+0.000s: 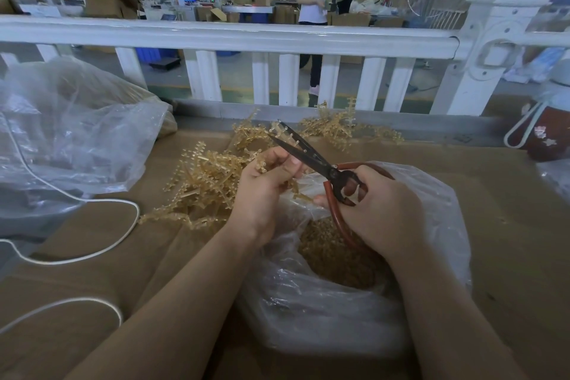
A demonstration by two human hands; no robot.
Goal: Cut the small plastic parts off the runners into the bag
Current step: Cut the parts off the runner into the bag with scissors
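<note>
My left hand [265,185] pinches a runner [262,160] just left of the scissors [308,154] gripped in my right hand [379,210], blades parted pointing up-left, bag [431,194] mouth directly below

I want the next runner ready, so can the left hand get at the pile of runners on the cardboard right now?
Probably not at once: the left hand already pinches a runner at the scissors. The pile of runners lies open just beside it.
</note>
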